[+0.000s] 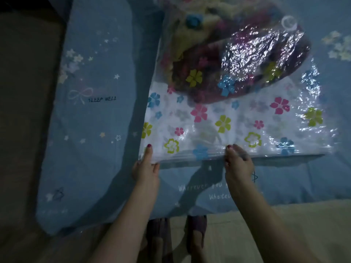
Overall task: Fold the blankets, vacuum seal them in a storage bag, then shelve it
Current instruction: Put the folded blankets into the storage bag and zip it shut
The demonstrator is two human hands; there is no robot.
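Observation:
A clear storage bag (237,122) printed with coloured flowers lies on the bed. Folded blankets (224,59), dark red and yellow, fill its far half. A round white valve (289,23) sits on top near the far right. The bag's near edge with the zip strip runs left to right in front of me. My left hand (146,166) pinches that edge at its left corner, thumb beneath and a finger on top. My right hand (238,162) pinches the same edge near the middle, with its fingertips on the strip.
The bed is covered by a blue sheet (209,186) with white lettering. A blue pillow (89,111) marked "SLEEP WELL" lies to the left of the bag. My slippered feet (176,234) stand on the floor at the bed's near edge.

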